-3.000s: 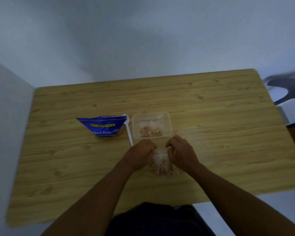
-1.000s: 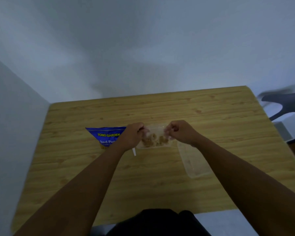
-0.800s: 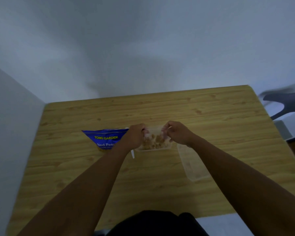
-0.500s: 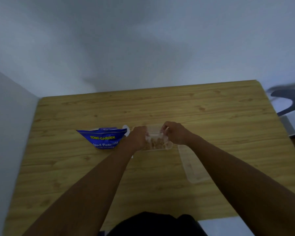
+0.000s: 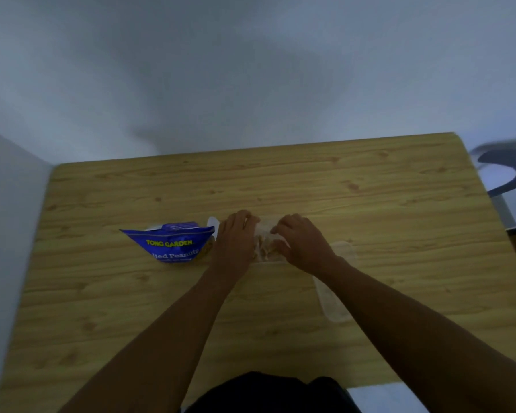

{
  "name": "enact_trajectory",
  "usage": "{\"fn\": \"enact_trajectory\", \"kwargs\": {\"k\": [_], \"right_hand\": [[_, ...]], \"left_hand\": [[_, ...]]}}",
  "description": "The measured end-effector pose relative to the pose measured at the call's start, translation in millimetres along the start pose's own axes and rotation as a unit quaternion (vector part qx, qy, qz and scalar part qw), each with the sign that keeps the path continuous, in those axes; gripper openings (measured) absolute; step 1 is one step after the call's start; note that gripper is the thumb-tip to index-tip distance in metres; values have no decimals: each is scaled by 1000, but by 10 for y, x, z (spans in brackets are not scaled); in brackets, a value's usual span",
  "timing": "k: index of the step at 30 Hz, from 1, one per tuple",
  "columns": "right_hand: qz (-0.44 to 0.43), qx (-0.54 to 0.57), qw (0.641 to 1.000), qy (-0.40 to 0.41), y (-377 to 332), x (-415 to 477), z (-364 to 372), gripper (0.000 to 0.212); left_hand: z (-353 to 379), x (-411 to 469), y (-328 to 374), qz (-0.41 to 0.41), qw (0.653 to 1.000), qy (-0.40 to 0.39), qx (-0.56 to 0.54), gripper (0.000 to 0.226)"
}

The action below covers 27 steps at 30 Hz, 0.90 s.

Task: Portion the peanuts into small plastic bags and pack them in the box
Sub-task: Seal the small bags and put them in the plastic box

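Nearest to me, below the box, my dark clothing (image 5: 265, 391) shows at the desk's (image 5: 116, 308) near edge, and both my bare forearms reach from there up to the box. On the near right of the box lies its clear lid (image 5: 329, 305), flat on the desk, partly under my right forearm.

The clear plastic box (image 5: 267, 262) sits about mid-desk with my hands at either end of it. My right hand (image 5: 306, 245) is over the right end of the box; its fingers (image 5: 276, 229) are curled, with the thumb bent in below them, and they close on a small plastic bag (image 5: 264, 248) of peanuts that sits in the box. My left hand (image 5: 234, 242) covers the left end of the box; its fingers (image 5: 245, 217) bend down at the box's far edge, and I cannot tell whether they grip the bag or only lie on it.

Left of the box lies the blue peanut packet (image 5: 173, 244), its mouth toward the far side. Between the packet and the box, the bowl of a white plastic spoon (image 5: 212, 225) shows just past my left hand.

Far right of the box, beyond the desk's corner, stands a dark chair (image 5: 507, 165). Behind the box's far side, past the desk's edge, is a plain pale wall (image 5: 251, 70).
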State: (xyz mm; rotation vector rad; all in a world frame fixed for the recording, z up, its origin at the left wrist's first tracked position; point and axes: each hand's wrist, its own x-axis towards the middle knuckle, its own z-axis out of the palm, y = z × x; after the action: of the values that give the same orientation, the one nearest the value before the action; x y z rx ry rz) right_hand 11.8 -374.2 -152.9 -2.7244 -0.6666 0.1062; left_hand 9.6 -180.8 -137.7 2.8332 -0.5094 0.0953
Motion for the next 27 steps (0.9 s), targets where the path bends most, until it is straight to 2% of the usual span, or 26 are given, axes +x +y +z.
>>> {"fn": "enact_trajectory", "kwargs": {"k": [2,5,12,16,17,19,22,24,27], "right_hand": [[0,-12,1000,-5,-19,-48,51,31],[13,-5,1000,21,-53,-116,109,27],[-7,-39,999,4,-18,-217,248,17],[-7,15,998,64,-53,-254,216,22],[23,39,994,94,-73,-279,186,26],[147,86,973,156,-124,-376,117,35],[356,119,905,201,-144,-647,82,52],[423,95,884,175,-103,-880,106,74],[457,46,886,68,-66,-1198,155,116]], "left_hand": [[36,-84,-6,15,1000,-4,-13,37],[75,-192,-10,44,998,-45,-17,30],[158,-345,-15,11,991,-125,-51,41],[143,-322,-38,28,989,-128,-63,40],[141,-325,-51,29,990,-124,-68,39],[120,-344,-80,7,990,-113,-79,38],[54,-434,-117,-7,992,-86,-91,30],[10,-525,-128,19,993,-80,-81,29],[4,-680,-145,20,994,-83,-68,33]]}}
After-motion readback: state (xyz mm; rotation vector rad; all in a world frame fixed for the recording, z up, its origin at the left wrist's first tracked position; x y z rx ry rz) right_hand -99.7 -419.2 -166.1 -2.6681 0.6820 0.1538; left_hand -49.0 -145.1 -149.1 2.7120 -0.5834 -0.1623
